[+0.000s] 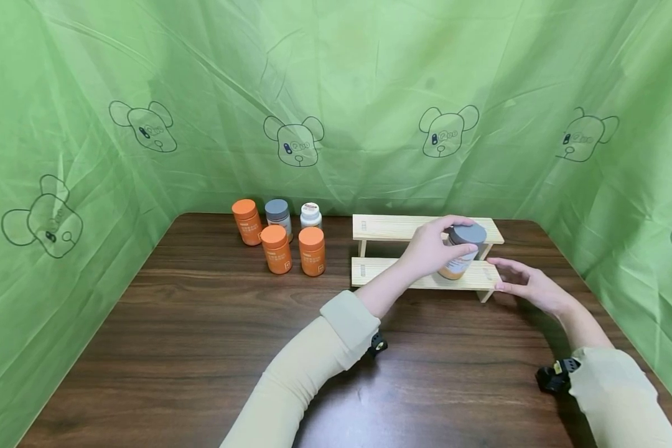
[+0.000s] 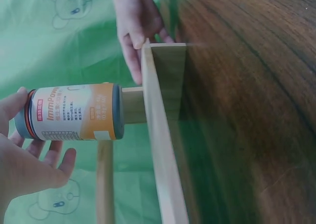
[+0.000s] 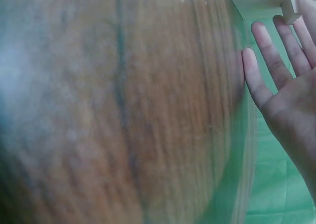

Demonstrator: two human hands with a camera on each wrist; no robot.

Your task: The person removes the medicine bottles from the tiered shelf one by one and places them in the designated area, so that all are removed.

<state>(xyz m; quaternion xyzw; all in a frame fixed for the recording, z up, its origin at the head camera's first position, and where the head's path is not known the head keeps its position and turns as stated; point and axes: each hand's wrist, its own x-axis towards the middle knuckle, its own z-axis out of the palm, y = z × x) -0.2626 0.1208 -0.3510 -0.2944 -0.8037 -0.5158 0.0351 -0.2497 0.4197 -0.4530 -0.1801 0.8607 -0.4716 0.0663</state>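
My left hand grips a supplement bottle by its grey lid, from above. The bottle has a white and orange label, and in the left wrist view its base hangs slightly above the lower board of a two-tier wooden rack. At the right end of that board is my right hand, its fingertips touching the wood. Extended fingers of this hand show in the right wrist view; its thumb is not clearly seen there.
Left of the rack stand several bottles: orange ones, one with a grey lid and a small white one. The dark wooden table meets a green curtain at the back and sides.
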